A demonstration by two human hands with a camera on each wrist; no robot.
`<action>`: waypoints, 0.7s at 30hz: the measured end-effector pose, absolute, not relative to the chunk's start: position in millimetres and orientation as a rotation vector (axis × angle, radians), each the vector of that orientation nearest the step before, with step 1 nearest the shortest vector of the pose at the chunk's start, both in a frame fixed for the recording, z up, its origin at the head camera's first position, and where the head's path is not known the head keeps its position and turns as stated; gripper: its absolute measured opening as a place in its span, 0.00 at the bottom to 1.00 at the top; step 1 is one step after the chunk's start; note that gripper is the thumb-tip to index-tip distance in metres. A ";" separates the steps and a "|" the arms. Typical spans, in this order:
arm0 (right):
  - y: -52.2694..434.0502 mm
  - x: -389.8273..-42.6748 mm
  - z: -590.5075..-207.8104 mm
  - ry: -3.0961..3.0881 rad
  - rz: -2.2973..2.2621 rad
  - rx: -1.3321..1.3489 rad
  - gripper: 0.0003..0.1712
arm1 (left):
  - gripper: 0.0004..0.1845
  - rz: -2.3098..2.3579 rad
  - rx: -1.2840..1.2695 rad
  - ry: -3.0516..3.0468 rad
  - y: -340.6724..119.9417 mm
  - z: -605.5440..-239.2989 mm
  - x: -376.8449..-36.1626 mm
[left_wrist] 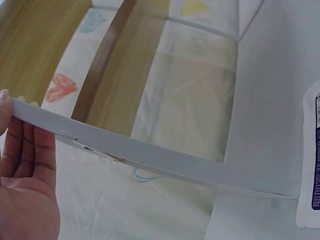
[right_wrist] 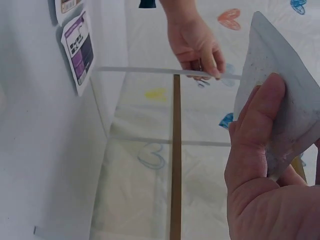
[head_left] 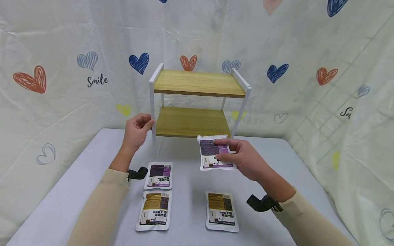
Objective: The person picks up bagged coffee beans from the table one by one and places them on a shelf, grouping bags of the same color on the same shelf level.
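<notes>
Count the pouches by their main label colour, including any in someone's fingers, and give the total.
Purple pouches: 2, one of them in the right hand
Brown pouches: 2
Total: 4

2-tier wood shelf [head_left: 194, 82] w/ wht frame, upright, purple/wht pouch [head_left: 209, 150], held up nr shelf front

This looks like a makeshift booth, heart-printed sheeting [head_left: 203, 37] hanging behind and beside a white table [head_left: 188, 208].
</notes>
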State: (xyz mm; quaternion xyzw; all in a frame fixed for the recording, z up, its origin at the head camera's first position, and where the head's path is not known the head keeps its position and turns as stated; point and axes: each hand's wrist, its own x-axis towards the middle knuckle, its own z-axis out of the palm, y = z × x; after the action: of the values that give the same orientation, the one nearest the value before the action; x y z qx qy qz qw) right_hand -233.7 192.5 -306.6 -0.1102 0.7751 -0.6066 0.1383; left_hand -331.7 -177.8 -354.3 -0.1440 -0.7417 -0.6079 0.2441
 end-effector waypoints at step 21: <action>194.8 -229.8 -271.7 2.083 -1.889 -0.433 0.28 | 0.12 -1.671 -0.387 -2.012 -176.6 -352.8 -330.1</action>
State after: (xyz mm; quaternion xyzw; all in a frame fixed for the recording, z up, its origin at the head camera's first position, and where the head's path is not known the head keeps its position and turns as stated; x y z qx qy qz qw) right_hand -229.8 194.8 -271.7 -0.1506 0.7240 -0.6566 0.1479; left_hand -330.1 -176.6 -352.8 -0.1417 -0.7376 -0.6125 0.2465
